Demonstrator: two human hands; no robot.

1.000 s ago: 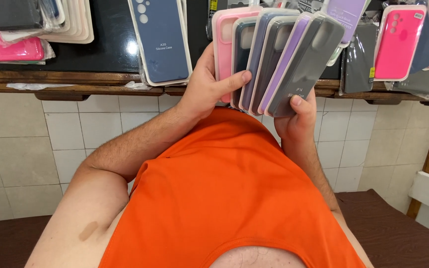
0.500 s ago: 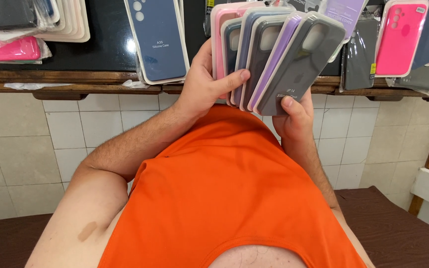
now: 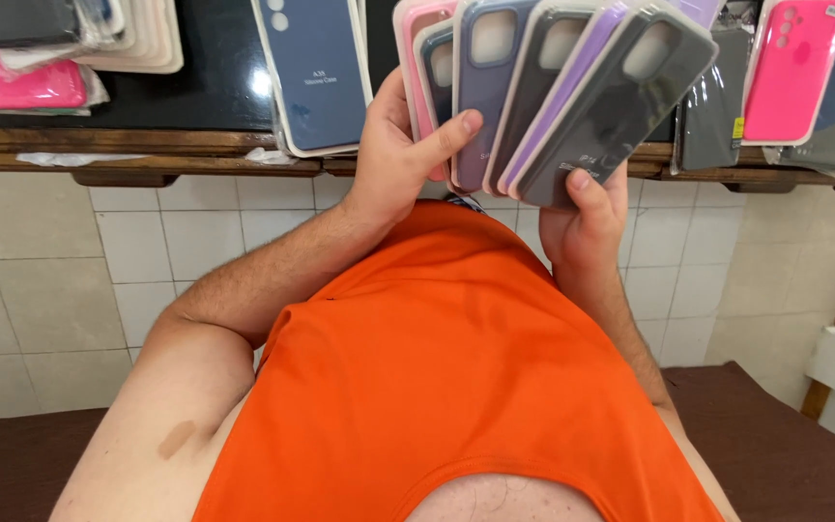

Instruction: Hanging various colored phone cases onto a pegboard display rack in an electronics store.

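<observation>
I hold a fanned stack of phone cases [image 3: 543, 92] in front of my chest, above the counter edge. The cases are pink, dark teal, purple, grey, lilac and dark grey, each in a clear wrapper. My left hand [image 3: 403, 145] grips the left side of the fan, its thumb lying across the purple case. My right hand [image 3: 587, 217] supports the fan from below, with its thumb pressed on the bottom of the dark grey case [image 3: 620, 92] in front.
A dark counter [image 3: 215, 68] with a wooden edge holds more wrapped cases: a navy one [image 3: 316, 72], a pink one and a cream stack at the left [image 3: 26, 82], bright pink [image 3: 790, 68] and grey ones at the right. Below are white tiles and a brown floor.
The fan of cases has shifted slightly up and to the left in view. My left thumb has slid further across the purple case.
</observation>
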